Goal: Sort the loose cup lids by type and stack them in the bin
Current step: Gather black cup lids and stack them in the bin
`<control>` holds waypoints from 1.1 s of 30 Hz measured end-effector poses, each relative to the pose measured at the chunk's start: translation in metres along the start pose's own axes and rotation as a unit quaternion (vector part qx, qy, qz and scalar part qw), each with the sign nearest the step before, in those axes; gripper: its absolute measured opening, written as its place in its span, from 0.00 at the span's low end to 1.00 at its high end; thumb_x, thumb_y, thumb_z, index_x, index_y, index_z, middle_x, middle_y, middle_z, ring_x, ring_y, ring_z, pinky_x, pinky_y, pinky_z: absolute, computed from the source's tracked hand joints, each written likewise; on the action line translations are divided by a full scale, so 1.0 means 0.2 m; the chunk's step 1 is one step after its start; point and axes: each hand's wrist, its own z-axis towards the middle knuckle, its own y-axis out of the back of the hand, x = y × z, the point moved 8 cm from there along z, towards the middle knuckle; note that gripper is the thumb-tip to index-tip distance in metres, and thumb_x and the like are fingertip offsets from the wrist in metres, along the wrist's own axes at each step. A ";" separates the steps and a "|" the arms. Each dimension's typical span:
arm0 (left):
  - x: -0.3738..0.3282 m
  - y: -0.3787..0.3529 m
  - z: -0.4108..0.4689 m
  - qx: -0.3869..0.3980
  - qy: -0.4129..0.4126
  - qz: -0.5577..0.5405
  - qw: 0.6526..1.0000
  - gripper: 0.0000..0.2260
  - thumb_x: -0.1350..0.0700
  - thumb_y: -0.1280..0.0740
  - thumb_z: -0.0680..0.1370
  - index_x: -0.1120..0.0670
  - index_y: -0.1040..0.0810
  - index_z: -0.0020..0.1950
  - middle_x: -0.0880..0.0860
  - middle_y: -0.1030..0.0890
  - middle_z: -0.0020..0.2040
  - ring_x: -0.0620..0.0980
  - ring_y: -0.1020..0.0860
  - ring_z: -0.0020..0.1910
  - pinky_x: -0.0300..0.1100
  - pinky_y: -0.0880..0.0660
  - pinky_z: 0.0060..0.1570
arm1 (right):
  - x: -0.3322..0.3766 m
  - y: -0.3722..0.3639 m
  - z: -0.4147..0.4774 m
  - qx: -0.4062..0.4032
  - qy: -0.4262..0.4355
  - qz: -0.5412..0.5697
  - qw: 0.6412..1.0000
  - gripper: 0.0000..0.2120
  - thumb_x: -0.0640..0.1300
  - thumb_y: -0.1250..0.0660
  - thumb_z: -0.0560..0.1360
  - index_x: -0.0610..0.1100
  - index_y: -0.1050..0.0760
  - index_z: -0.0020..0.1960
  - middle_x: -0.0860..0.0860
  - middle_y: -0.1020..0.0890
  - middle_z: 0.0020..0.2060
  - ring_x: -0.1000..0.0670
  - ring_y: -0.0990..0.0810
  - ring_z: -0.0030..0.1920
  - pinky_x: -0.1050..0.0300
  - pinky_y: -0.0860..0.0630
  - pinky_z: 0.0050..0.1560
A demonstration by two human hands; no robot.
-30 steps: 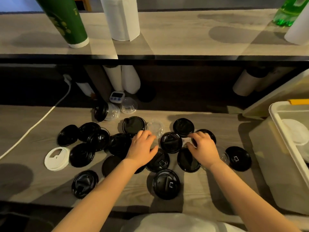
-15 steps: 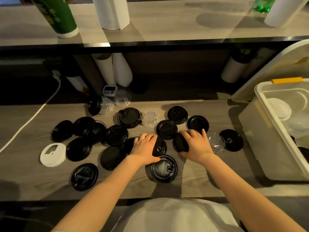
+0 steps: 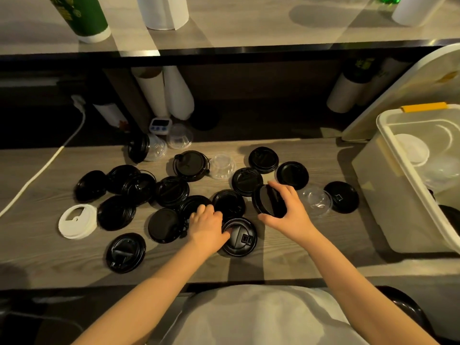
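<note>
Right, head view, the only feed I have, looking down over the counter [image 3: 298, 260]. The right hand [image 3: 290, 216] has fingers and thumb curled round the tilted black lid [image 3: 267, 201], which is lifted on edge off the wood with its broad face turned towards the camera. I judge it is held that way so it can be nested onto a matching one.

Over to the left hand [image 3: 207, 227]: palm down, thumb on the near sip lid [image 3: 241, 239], fingers bent over the black lids just beyond it. Whether it pinches one or merely pins them, I cannot tell from here.

Black lids [image 3: 171, 191] lie scattered and overlapping across the middle of the counter. One white lid [image 3: 77, 221] sits off at the left edge of the spread, and a clear lid [image 3: 316, 200] lies just beside the right hand.

And the bin [image 3: 373, 195] stands open at the right, handy for that hand, with what looks like a pale lid [image 3: 412, 150] inside. My read: most of the sorting lies ahead, since nearly every lid is loose on the wood.
</note>
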 end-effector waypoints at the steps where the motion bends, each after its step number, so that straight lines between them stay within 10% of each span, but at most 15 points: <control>1: 0.00 -0.03 -0.01 0.016 0.006 0.003 1.000 0.19 0.45 0.37 0.76 0.55 0.27 0.61 0.54 0.30 0.62 0.54 0.35 0.65 0.48 0.36 0.63 | -0.01 -0.02 -0.01 0.010 -0.010 0.025 1.000 0.35 0.47 0.24 0.66 0.52 0.34 0.69 0.54 0.31 0.61 0.57 0.31 0.61 0.66 0.35 0.59; 7: -0.02 0.01 -0.06 -0.060 0.016 -0.120 0.991 0.10 0.53 0.37 0.77 0.58 0.26 0.54 0.54 0.28 0.58 0.53 0.30 0.59 0.44 0.30 0.55 | -0.06 -0.13 -0.12 0.049 -0.124 0.293 0.947 0.23 0.53 0.35 0.66 0.52 0.27 0.60 0.49 0.21 0.54 0.51 0.22 0.52 0.61 0.24 0.45; 14: 0.04 0.14 -0.07 -0.132 0.100 -0.451 0.877 0.10 0.61 0.34 0.75 0.54 0.32 0.37 0.50 0.29 0.33 0.45 0.31 0.32 0.29 0.33 0.32 | -0.03 -0.08 -0.14 0.011 -0.076 0.207 0.975 0.07 0.44 0.33 0.76 0.50 0.23 0.53 0.51 0.20 0.48 0.54 0.21 0.47 0.66 0.25 0.42; 19: 0.03 0.18 -0.04 -0.156 0.127 -0.562 0.802 0.05 0.63 0.35 0.77 0.56 0.29 0.50 0.52 0.23 0.48 0.46 0.25 0.47 0.31 0.30 0.44 | -0.01 -0.05 -0.12 0.005 -0.139 0.233 0.962 0.13 0.51 0.41 0.79 0.46 0.22 0.52 0.46 0.16 0.42 0.46 0.17 0.39 0.54 0.24 0.38; 24: 0.03 0.20 -0.04 -0.156 0.134 -0.546 0.812 0.15 0.63 0.37 0.78 0.58 0.27 0.65 0.51 0.25 0.56 0.44 0.28 0.54 0.34 0.33 0.53 | -0.05 0.03 -0.11 -0.044 -0.151 0.272 0.949 0.13 0.52 0.42 0.79 0.48 0.23 0.56 0.44 0.17 0.49 0.46 0.17 0.44 0.54 0.21 0.42; 33: 0.14 0.20 -0.02 -0.166 0.184 -0.568 0.785 0.10 0.61 0.36 0.78 0.60 0.25 0.59 0.55 0.23 0.52 0.52 0.24 0.54 0.41 0.29 0.52 | -0.17 0.26 -0.19 -0.126 -0.168 0.359 0.910 0.12 0.47 0.37 0.77 0.44 0.26 0.58 0.40 0.22 0.57 0.44 0.21 0.56 0.51 0.23 0.51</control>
